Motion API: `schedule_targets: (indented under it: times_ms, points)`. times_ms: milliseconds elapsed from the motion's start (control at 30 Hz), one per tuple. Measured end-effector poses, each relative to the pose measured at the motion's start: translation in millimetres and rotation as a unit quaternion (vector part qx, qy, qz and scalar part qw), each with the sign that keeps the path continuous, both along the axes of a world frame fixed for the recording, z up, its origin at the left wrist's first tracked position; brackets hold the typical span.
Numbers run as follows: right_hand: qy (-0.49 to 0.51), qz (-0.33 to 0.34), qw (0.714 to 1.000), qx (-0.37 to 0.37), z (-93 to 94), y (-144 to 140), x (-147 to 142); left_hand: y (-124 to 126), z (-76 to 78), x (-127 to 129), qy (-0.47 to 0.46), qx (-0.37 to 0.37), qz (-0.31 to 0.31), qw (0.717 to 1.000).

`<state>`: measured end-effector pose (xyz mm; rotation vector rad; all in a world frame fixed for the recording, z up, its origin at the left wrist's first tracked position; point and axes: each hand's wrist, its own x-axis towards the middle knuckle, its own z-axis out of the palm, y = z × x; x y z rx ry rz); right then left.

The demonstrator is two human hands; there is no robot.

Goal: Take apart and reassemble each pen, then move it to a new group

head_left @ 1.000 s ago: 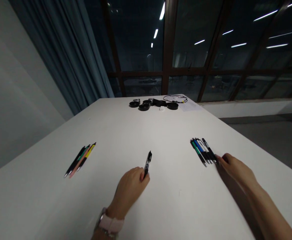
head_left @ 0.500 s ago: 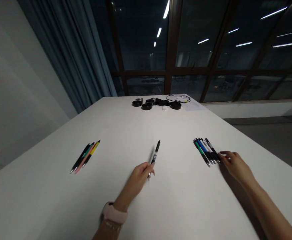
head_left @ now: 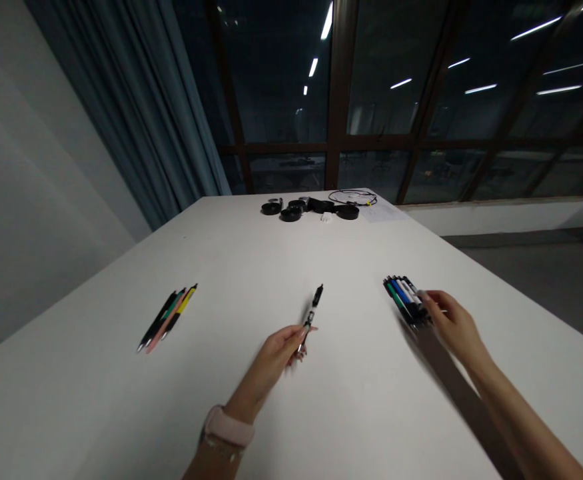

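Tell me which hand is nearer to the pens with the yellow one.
Left. The left hand, holding a black pen, lies right of those pens; the right hand is far across the table.

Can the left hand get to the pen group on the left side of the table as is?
Probably, once freed: the left hand holds a black pen, and only bare table lies between it and the left pen group.
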<state>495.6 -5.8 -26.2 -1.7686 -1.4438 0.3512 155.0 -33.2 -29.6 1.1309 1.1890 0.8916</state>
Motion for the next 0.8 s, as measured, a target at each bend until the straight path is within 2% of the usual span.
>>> schedule_targets:
  times_ms: [100, 233, 367, 533, 600, 700, 800]
  points:
    - [0.117, 0.145, 0.982, -0.043, 9.9, -8, -56, 1, -2.4, 1, -0.033, -0.001, 0.022, 0.999]
    - [0.187, 0.299, 0.927, -0.129, 13.1, -20, -128, 1, -3.2, 3, -0.046, 0.009, 0.077, 0.996]
    - [0.227, 0.338, 0.899, -0.164, 7.2, -23, -171, 0, -6.3, 2, -0.043, 0.028, 0.119, 0.992]
    - [0.363, 0.336, 0.845, -0.203, -2.2, -22, -186, 0, -6.8, 2, -0.034, 0.032, 0.099, 0.994]
    - [0.392, 0.327, 0.835, -0.205, -5.1, -23, -185, 1, -5.7, 5, -0.031, 0.032, 0.084, 0.995]
    - [0.389, 0.332, 0.834, -0.207, -9.0, -27, -181, 2, -7.3, 8, -0.038, 0.032, 0.045, 0.998]
    - [0.340, 0.348, 0.854, -0.182, -12.4, -30, -178, 2, -12.0, 9, 0.018, 0.071, 0.033, 0.997]
